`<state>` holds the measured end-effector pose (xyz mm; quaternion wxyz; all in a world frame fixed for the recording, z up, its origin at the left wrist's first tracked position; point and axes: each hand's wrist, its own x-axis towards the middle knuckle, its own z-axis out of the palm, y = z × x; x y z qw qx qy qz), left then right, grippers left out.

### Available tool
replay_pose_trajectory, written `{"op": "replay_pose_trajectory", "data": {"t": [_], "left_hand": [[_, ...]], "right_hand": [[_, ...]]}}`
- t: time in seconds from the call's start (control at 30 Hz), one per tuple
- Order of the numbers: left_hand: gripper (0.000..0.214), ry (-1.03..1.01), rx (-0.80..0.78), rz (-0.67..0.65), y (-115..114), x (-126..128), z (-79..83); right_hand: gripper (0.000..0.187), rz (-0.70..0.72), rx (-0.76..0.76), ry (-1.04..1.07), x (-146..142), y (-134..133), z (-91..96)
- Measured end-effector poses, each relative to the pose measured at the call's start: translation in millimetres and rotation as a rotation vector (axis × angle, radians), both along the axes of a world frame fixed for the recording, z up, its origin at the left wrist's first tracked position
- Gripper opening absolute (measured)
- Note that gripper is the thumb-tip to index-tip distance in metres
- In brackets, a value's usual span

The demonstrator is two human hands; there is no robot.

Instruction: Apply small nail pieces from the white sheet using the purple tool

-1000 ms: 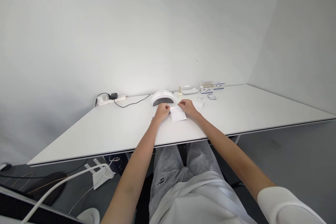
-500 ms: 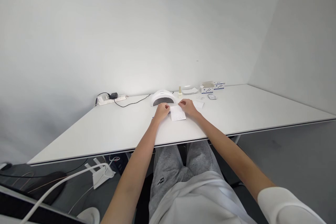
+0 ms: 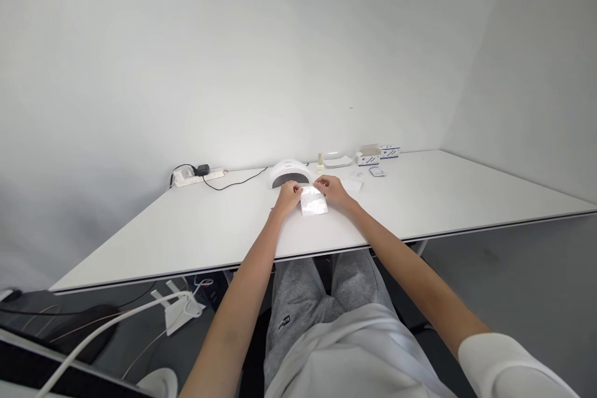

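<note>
Between my hands is a small square shiny sheet (image 3: 314, 203), its face bright with glare; whether it is film or a plastic sleeve I cannot tell. My left hand (image 3: 290, 194) pinches its upper left corner. At the upper right corner, my right hand (image 3: 330, 188) is closed on it with fingertips. Just behind them stands a white dome-shaped nail lamp (image 3: 288, 168) with a dark arched opening. A small nail polish bottle (image 3: 319, 164) with a gold cap is behind my right hand. Partly covered by that hand lies a white paper (image 3: 353, 185).
Farther back on the white table (image 3: 209, 230) are a clear dish with white pads (image 3: 337, 161), an opened box (image 3: 368, 155), another box (image 3: 390, 152) and a small packet (image 3: 377, 171). A power strip (image 3: 198, 176) with a cable lies at the left; the wall rises behind.
The sheet in my hands has tilted and shifted slightly left, and its face now shines where it looked matte white with small marks. My right hand has moved a little left.
</note>
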<state>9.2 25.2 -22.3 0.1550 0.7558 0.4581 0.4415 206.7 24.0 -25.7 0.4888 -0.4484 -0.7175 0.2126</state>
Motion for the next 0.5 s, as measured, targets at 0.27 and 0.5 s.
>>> {"op": "replay_pose_trajectory", "data": {"t": [0.27, 0.5], "left_hand": [[0.016, -0.032, 0.059, 0.017, 4, -2, -0.8], [0.017, 0.002, 0.059, 0.004, 5, -1, -1.6]], "right_hand": [[0.025, 0.026, -0.072, -0.148, 4, 5, -8.7], [0.013, -0.020, -0.054, -0.163, 5, 13, -11.8]]}}
